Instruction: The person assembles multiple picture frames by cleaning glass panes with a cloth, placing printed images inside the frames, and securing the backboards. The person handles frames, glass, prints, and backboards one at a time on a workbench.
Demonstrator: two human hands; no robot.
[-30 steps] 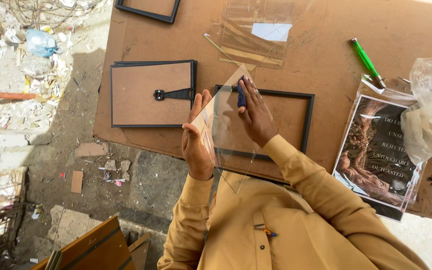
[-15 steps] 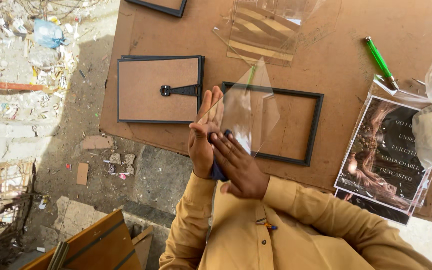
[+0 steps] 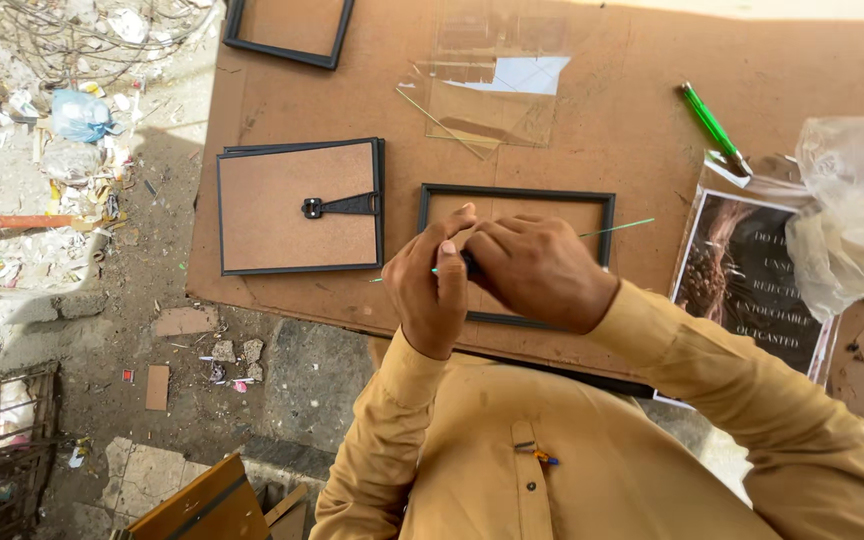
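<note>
A thin pane of clear glass [image 3: 612,229] is held almost edge-on to the camera, so it shows mainly as a faint greenish line running from lower left to upper right between the two hands, above the near middle of the worktop [image 3: 632,130]. The left hand [image 3: 434,285] has its grip closed on the pane, thumb up and fingers curled round the near edge. The right hand [image 3: 537,270] lies over it, touching the left, its grip closed on a small dark thing whose kind cannot be told, pressed against the glass.

Directly under the hands lies an empty black picture frame [image 3: 518,193], flat on the brown board of the worktop. Just left of it sits a frame backing [image 3: 297,208] with a black stand hinge, face down. Farther off, more loose glass sheets [image 3: 487,95] lie near the far edge, and another black frame [image 3: 287,28] is cut off at the far left corner. To the right are a green pen [image 3: 712,125], a printed dark picture [image 3: 747,285] in a clear sleeve, and a crumpled clear plastic bag [image 3: 852,215] resting on it. Left of the worktop, the ground is strewn with litter [image 3: 62,110].
</note>
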